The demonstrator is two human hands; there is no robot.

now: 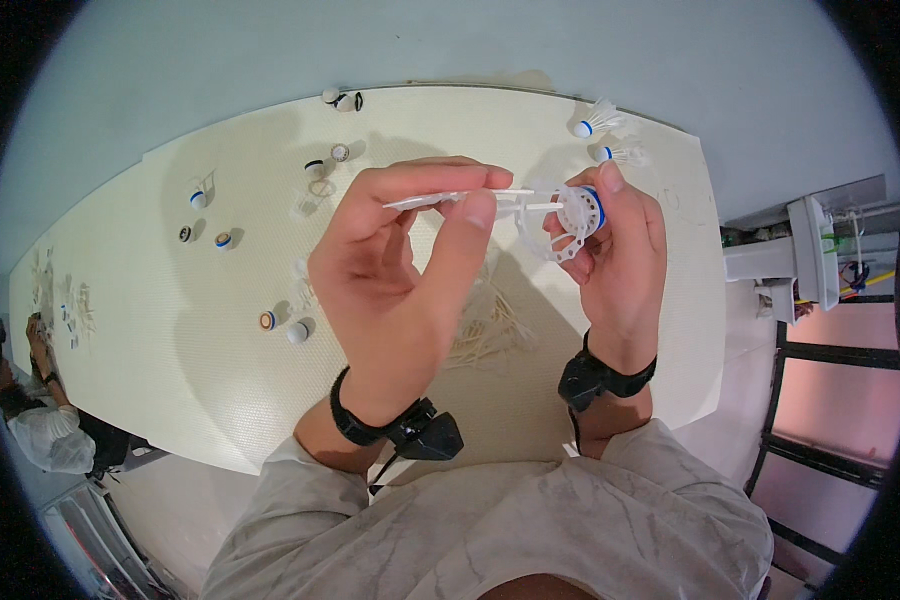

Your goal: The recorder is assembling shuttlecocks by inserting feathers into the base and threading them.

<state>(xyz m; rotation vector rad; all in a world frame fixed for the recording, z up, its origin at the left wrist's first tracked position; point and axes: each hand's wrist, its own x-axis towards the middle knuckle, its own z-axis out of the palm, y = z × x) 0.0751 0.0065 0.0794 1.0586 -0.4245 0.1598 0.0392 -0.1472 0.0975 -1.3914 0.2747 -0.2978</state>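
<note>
While left hand (398, 262) pinches a feather (420, 201), right hand (625, 255) grips a shuttlecock base (578, 211) (blue-banded).

A light-assembly workshop is suggested: beneath the hands (385, 280), a broad pale worktop (220, 370) is strewn with shuttlecock bases (297, 332) to their left, thin sticks (485, 338) between them and shuttlecocks (594, 124) beyond, while another person (52, 438) is seen at its edge, far to their left.

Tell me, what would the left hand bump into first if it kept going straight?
The left hand points toward the right hand, so probably the blue-banded round base there or the lacy white ring next to it; depth hides which.
</note>
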